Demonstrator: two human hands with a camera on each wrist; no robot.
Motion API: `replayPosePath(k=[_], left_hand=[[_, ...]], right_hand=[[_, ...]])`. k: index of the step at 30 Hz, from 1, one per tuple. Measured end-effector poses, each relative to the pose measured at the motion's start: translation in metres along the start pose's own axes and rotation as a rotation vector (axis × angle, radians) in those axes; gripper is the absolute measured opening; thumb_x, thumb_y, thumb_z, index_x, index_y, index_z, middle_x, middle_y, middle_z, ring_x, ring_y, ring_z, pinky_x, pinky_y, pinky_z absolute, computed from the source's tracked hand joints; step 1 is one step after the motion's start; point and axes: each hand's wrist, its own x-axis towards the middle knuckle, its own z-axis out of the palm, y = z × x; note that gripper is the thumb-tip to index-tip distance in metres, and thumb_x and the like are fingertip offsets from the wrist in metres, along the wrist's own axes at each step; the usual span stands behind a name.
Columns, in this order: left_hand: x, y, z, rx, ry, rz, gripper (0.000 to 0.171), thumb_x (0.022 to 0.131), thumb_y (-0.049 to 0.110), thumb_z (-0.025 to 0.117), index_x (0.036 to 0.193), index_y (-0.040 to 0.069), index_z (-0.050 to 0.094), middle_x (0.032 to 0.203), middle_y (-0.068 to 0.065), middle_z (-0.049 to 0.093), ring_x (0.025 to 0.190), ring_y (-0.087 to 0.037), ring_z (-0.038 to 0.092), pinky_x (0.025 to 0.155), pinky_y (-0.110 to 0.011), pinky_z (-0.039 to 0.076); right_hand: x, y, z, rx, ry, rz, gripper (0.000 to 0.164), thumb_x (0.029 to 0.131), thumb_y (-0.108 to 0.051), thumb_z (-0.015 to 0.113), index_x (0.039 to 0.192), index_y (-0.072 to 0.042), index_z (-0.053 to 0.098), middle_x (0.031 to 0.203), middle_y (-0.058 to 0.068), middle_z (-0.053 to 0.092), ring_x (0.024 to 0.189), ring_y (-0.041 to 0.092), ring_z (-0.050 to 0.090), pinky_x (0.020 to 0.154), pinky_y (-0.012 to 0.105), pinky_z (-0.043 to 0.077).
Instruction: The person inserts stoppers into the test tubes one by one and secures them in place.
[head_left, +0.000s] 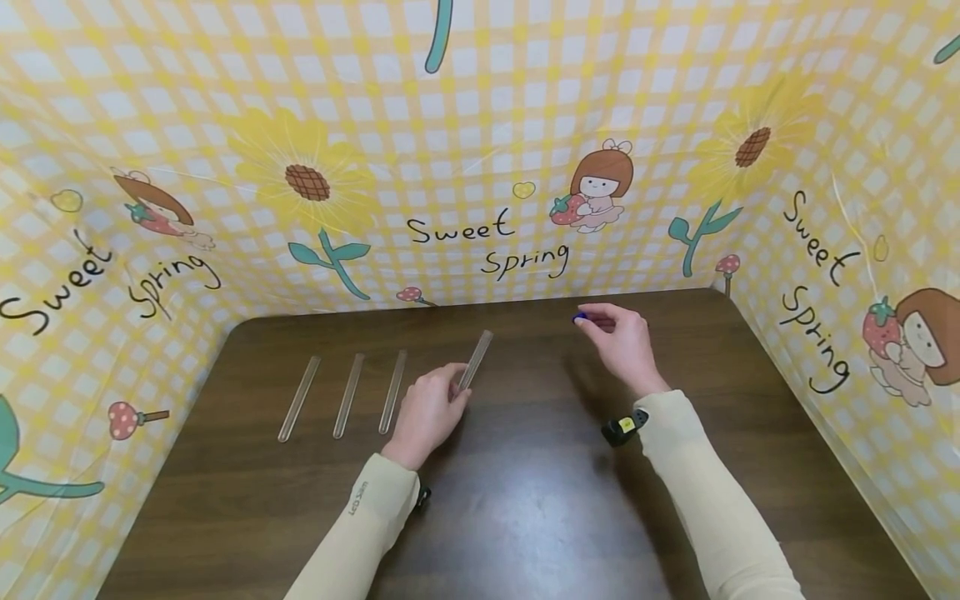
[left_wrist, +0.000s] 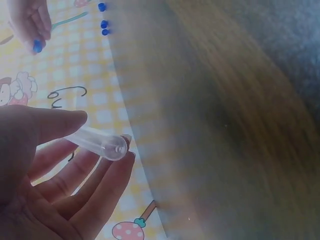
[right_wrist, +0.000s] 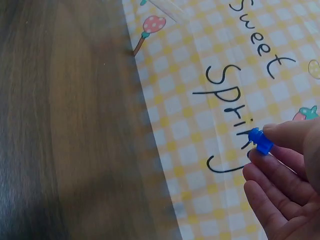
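Above the brown wood-grain table (head_left: 525, 508), the left hand (head_left: 431, 410) grips a clear glass-like tube (head_left: 477, 357) and the right hand (head_left: 624, 343), well apart, pinches a small blue plastic stopper (right_wrist: 262, 142), so capping seems prepared, probably requiring next careful alignment.

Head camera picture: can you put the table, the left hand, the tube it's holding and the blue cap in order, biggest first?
1. Table
2. Left hand
3. Held tube, partly hidden
4. Blue cap, partly hidden and just a tiny spot
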Motion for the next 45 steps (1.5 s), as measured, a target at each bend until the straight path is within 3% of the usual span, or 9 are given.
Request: replayPosePath(k=[10,19,31,37,42,45], left_hand=[[0.001,0.003,-0.001,-0.029,0.005,0.049,0.036,0.091,0.011,0.078,0.127,0.015,0.072,0.093,-0.004,0.076,0.072,-0.015,0.069,0.053,-0.032,0.048],[0.001,0.005,-0.001,-0.063,0.008,0.085,0.038,0.090,0.008,0.079,0.127,0.014,0.073,0.096,-0.006,0.077,0.082,-0.018,0.074,0.058,-0.034,0.053],[-0.001,0.008,0.002,-0.073,-0.047,0.088,0.038,0.093,0.010,0.075,0.130,0.017,0.071,0.098,-0.004,0.077,0.082,-0.013,0.072,0.061,-0.034,0.054],[-0.002,0.010,0.007,-0.138,-0.111,0.095,0.039,0.094,0.011,0.075,0.132,0.014,0.069,0.096,-0.001,0.076,0.078,-0.007,0.071,0.067,-0.031,0.056],[-0.002,0.014,0.011,-0.199,-0.140,0.113,0.041,0.092,0.009,0.078,0.132,0.012,0.069,0.095,-0.003,0.077,0.081,-0.011,0.073,0.073,-0.035,0.058],[-0.003,0.017,0.012,-0.229,-0.176,0.100,0.043,0.092,0.010,0.078,0.133,0.011,0.068,0.095,-0.004,0.077,0.077,-0.011,0.072,0.068,-0.032,0.058]], right_hand=[[-0.003,-0.015,0.008,0.048,-0.025,-0.017,0.027,0.097,-0.027,0.073,0.119,-0.012,0.075,0.109,0.004,0.073,0.098,0.021,0.070,0.086,0.041,0.055],[-0.003,-0.024,0.013,0.059,-0.017,-0.043,0.026,0.096,-0.026,0.074,0.118,-0.013,0.076,0.108,0.003,0.074,0.096,0.019,0.070,0.085,0.039,0.055],[-0.009,-0.031,0.024,0.112,-0.081,-0.059,0.025,0.096,-0.025,0.075,0.118,-0.012,0.076,0.108,0.001,0.074,0.095,0.018,0.070,0.087,0.038,0.055],[-0.009,-0.031,0.032,0.115,-0.116,-0.059,0.025,0.095,-0.024,0.075,0.118,-0.012,0.077,0.108,0.000,0.075,0.094,0.016,0.071,0.085,0.037,0.056],[-0.009,-0.029,0.037,0.098,-0.143,-0.047,0.023,0.097,-0.024,0.074,0.117,-0.014,0.077,0.105,-0.002,0.075,0.093,0.015,0.070,0.085,0.037,0.055],[-0.009,-0.028,0.039,0.094,-0.164,-0.048,0.024,0.098,-0.025,0.072,0.118,-0.014,0.077,0.107,-0.001,0.075,0.094,0.016,0.069,0.085,0.039,0.055]])
